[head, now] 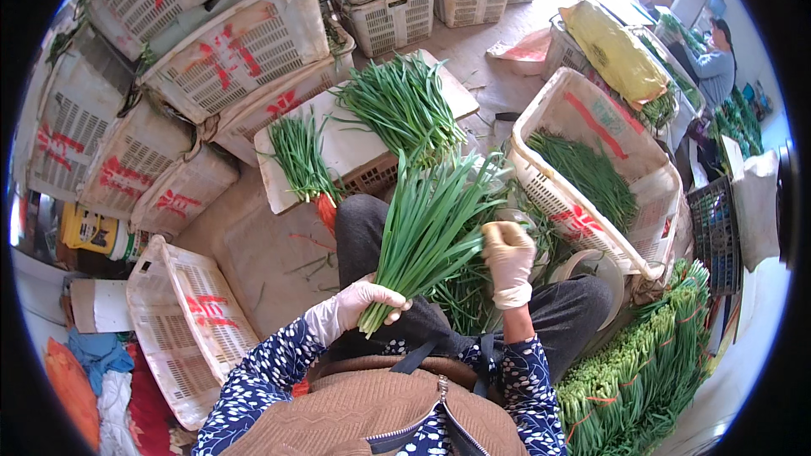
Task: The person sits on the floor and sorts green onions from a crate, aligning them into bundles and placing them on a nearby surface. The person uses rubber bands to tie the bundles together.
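Observation:
My left hand [361, 305], in a pale thin glove, grips a bunch of green garlic chives [421, 228] by the stem ends above my lap. The leaves fan out up and away from me. Beside the bunch, my gloved right hand [512, 259] is curled into a fist at the tips of some outer leaves, slightly blurred. Loose chive leaves [466, 297] lie between my knees, below the held bunch. Ahead, a low white-topped bench [271, 180] bears a large chive pile [405, 101] and a smaller bunch [296, 155], with red-orange ties [325, 212] at its edge.
A white plastic crate [583, 218] holding chives stands by my right knee, near a round tub [586, 266]. Tied chive bunches [640, 367] are stacked at right. Crates [237, 60] rise at left; another crate [190, 323] sits nearer. A person [716, 66] works at far right.

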Available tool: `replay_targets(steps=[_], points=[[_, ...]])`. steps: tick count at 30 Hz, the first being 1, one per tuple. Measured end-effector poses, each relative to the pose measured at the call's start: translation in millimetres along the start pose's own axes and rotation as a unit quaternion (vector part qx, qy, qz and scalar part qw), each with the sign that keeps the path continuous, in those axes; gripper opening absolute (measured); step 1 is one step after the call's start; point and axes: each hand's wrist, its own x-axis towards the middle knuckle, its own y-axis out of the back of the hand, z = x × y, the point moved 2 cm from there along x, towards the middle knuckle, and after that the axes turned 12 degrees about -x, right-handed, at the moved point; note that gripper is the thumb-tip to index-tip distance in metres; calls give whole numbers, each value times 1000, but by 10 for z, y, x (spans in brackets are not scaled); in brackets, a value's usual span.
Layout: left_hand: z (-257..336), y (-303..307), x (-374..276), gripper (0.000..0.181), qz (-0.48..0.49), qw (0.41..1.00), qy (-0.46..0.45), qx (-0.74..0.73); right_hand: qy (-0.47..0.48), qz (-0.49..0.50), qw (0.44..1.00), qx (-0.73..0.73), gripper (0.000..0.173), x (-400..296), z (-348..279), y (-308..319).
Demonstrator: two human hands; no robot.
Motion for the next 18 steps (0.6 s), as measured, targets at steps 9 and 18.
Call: replay_targets(steps=[9, 18], points=[[185, -241, 455, 36, -5, 995, -91, -46, -129, -232, 958, 107, 56, 289, 393, 608], [10, -626, 1349, 109, -93, 978, -142, 117, -135, -126, 965, 186, 54, -22, 237, -449]])
